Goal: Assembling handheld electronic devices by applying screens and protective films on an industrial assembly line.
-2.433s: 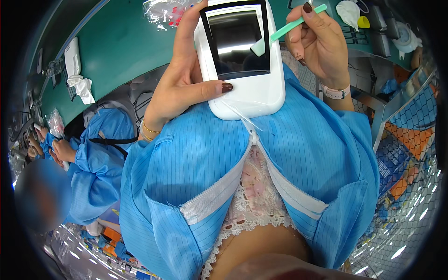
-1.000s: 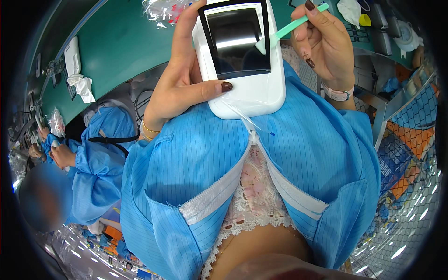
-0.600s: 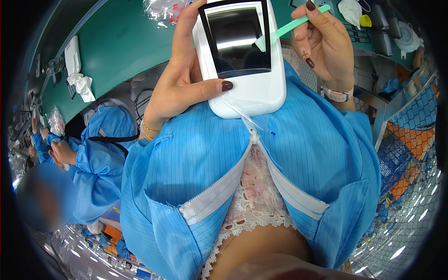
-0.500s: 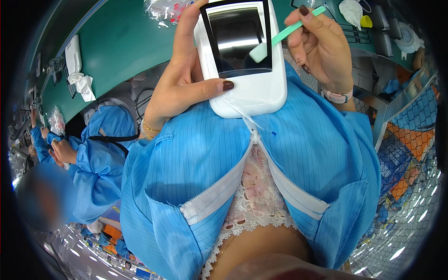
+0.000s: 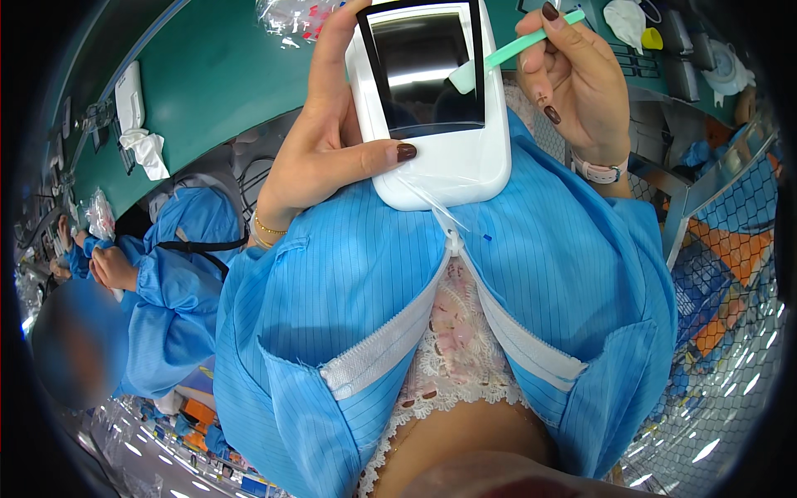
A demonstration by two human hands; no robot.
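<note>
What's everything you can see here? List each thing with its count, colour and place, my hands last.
Handheld screen device: one, white with dark screen, top centre
Flat-headed tool: one, mint green, head over the screen
Workbench: one, green, across the top
Plastic bag: one, clear with red marks, top, left of the device
Crumpled cloth or tissue: one, white, bench's left edge
Co-worker: one at least, blue clothing, left
Small items at the rim: too distorted to count
Jacket: one, blue striped, on you
Left hand: one, dark nails, gripping the device
Right hand: one, dark nails, holding the tool
</note>
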